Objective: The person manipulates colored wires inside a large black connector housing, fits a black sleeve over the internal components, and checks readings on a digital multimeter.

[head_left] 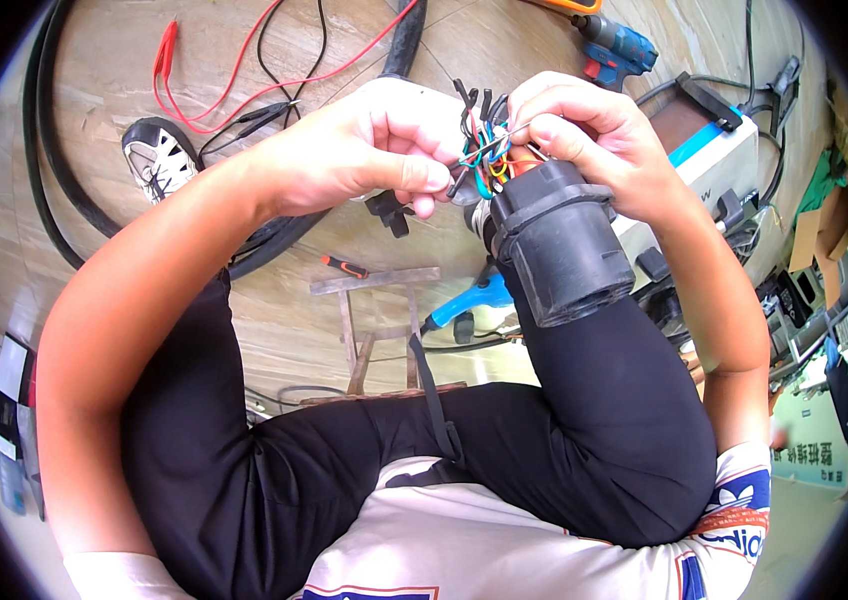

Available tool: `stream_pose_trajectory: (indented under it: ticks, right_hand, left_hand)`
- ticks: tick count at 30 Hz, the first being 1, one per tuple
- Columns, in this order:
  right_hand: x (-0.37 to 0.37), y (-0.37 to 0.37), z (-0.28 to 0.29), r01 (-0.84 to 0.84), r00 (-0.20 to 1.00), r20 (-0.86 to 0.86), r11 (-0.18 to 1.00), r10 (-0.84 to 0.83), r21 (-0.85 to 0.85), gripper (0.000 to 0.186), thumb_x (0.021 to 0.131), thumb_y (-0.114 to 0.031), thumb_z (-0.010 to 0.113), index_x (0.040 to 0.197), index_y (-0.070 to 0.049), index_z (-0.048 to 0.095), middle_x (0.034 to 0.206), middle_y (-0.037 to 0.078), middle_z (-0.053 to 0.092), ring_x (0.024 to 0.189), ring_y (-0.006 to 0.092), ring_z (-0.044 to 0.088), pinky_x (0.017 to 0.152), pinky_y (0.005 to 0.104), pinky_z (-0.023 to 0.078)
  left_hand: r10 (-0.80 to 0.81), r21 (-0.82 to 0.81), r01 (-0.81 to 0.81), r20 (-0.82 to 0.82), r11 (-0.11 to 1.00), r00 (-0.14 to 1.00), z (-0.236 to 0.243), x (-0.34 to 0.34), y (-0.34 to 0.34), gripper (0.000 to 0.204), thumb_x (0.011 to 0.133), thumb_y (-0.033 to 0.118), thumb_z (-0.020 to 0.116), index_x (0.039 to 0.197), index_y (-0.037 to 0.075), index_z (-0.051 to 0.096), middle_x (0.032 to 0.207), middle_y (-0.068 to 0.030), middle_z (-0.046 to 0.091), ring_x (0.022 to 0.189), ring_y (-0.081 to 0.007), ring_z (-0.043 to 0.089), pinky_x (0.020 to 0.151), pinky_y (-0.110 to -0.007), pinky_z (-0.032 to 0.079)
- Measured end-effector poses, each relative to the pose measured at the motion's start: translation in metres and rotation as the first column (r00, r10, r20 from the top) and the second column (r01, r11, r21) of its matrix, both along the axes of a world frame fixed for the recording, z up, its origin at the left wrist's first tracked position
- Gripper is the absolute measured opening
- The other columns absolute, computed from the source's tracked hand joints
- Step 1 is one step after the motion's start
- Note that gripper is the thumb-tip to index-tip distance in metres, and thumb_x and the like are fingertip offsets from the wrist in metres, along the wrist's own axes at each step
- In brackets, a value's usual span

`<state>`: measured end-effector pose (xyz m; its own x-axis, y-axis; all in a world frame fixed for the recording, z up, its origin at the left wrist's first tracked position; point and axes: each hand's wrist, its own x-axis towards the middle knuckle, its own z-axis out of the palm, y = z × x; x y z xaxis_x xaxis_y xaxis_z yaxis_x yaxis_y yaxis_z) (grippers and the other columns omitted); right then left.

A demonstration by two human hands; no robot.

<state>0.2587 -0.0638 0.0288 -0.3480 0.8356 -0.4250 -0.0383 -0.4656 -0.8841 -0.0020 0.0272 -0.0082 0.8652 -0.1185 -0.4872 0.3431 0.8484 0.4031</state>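
The left hand (374,150) and right hand (604,130) each pinch thin, many-coloured wires (494,153) poking from a black, round plastic case (569,245).

Wires (492,150) between the hands (369,150) (599,132)

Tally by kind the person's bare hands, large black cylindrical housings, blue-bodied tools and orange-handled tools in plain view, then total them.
Bare hands: 2, left hand and right hand
Black cylindrical housing: 1
Blue-bodied tools: 2, drill and lower blue tool
Orange-handled tool: 1
Total: 6
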Motion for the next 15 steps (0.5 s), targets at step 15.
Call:
stream_pose_trajectory:
  ticks: [15]
  right_hand:
    - [0.007, 0.023, 0.015, -0.254, 0.946, 0.186, 0.963, 0.267, -0.088, 0.023, 0.098, -0.017, 0.058, 0.086, 0.001, 0.063, 0.076, 0.004, 0.057, 0.072, 0.0117, 0.052, 0.068, 0.0295, 0.043]
  left_hand:
    - [0.031, -0.050, -0.031, -0.001, 0.998, 1.000, -0.001, -0.003, 0.000, 0.022, 0.089, 0.004, 0.074, 0.110, 0.000, 0.069, 0.097, -0.0099, 0.072, 0.082, -0.0164, 0.071, 0.081, -0.032, 0.059]
